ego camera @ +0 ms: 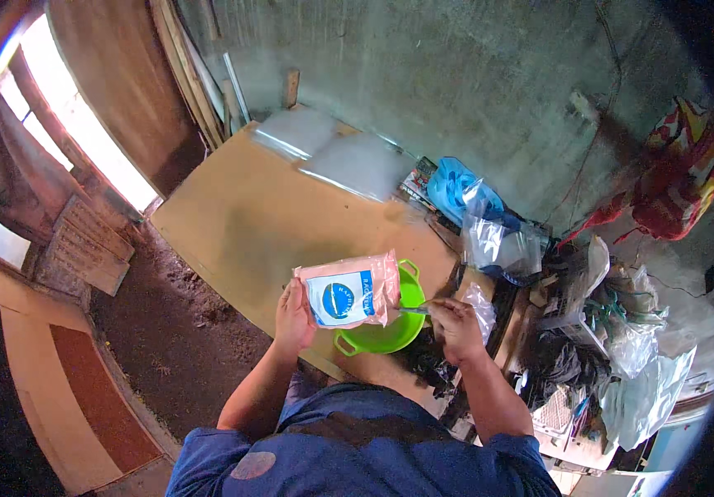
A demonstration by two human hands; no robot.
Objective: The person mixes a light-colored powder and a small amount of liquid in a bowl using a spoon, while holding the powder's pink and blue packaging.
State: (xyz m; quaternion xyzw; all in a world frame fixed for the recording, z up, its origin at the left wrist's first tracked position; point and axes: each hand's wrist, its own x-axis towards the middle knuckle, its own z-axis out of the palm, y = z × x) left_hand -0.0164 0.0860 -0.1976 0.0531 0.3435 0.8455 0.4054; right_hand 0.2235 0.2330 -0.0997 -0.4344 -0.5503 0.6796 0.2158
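My left hand grips the left end of a plastic bag of pink powder with a blue and white printed label. In my right hand is a thin metal utensil, whose tip touches or enters the bag's right end; its type cannot be told. Under the bag's right side stands a bright green plastic basin with two loop handles, partly hidden by the bag. It rests near the edge of a tan board tabletop.
Flat clear plastic sheets lie along the table's far edge. Blue plastic and clear bags are heaped at the back right. Wood and crumpled plastic crowd the right side. A red and yellow cloth hangs by the wall.
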